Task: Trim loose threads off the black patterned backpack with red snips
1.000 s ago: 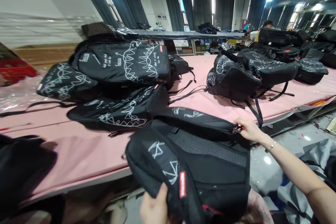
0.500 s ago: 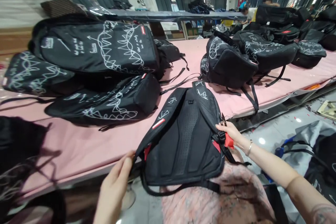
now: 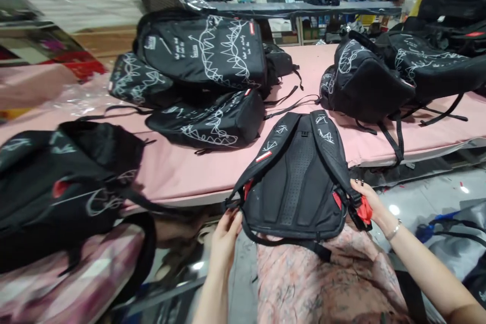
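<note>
The left hand grips the lower end of 1 shoulder strap of the black backpack; the right hand grasps the opposite strap's lower end, beside something red. The backpack lies with its padded back panel up, between the hands, its top on the pink-covered table. White-patterned backpacks rest farther back on the table.

A black backpack is held tilted with its padded back panel facing up, its top extended over the near edge of the counter and its base kept short of that edge. White angular lines are printed on both shoulder straps; the back panel is divided by a perforated central strip.
</note>
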`<state>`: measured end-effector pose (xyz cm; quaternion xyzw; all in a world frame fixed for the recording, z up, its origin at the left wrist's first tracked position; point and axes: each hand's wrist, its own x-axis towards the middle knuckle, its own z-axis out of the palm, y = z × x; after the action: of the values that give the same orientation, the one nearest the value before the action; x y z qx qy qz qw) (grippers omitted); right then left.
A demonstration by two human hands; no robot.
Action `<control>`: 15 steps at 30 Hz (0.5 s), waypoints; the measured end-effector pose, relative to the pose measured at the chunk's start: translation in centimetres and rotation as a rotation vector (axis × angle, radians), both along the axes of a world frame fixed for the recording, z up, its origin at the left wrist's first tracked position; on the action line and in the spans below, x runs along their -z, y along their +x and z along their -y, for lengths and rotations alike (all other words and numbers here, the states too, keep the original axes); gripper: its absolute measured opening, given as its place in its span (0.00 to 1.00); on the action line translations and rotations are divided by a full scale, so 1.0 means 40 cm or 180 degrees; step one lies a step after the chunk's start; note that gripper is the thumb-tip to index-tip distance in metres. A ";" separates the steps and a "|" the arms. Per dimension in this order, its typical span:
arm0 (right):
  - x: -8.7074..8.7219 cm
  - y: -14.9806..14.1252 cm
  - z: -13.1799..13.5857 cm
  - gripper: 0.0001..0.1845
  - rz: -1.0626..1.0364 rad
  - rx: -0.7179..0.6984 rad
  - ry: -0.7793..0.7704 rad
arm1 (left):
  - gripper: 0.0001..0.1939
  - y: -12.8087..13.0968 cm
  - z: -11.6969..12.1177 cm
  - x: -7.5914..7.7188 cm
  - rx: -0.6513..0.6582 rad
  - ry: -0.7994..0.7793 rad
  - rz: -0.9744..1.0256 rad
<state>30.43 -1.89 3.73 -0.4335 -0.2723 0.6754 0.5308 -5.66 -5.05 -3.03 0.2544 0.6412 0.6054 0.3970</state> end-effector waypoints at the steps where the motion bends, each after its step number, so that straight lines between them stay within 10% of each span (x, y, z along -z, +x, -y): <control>1: 0.000 0.011 0.011 0.19 -0.0017 0.0021 0.0023 | 0.36 0.002 0.000 0.001 -0.0035 -0.0014 0.0117; 15: 0.046 0.057 0.083 0.33 0.2154 -0.0349 0.0806 | 0.30 -0.022 0.047 -0.007 -0.0300 0.0330 0.0039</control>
<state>32.70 -5.20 1.88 -0.5480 -0.5368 0.4822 0.4231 -6.53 -6.92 -2.73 0.2404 0.6178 0.6573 0.3583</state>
